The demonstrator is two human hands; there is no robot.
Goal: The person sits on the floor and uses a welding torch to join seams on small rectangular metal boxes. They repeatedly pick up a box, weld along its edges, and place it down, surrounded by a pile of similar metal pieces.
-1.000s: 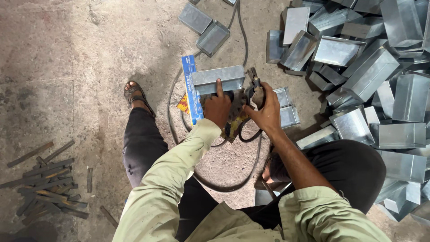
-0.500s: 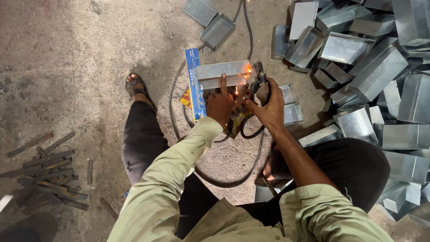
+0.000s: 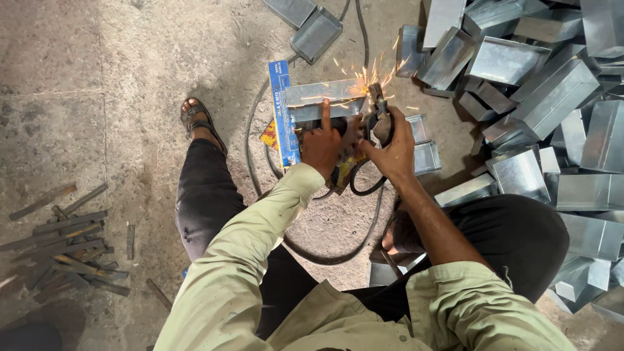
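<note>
On the concrete floor, a metal box is steadied by the left hand; the grinder, gripped in the right hand, sparks at its right edge. Cutting is underway, unfinished.

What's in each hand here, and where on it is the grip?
Right hand wraps the body of the angle grinder, behind its sparking disc. Left hand presses on the sheet-metal box, forefinger stretched across its near edge, rather than gripping it.
</note>
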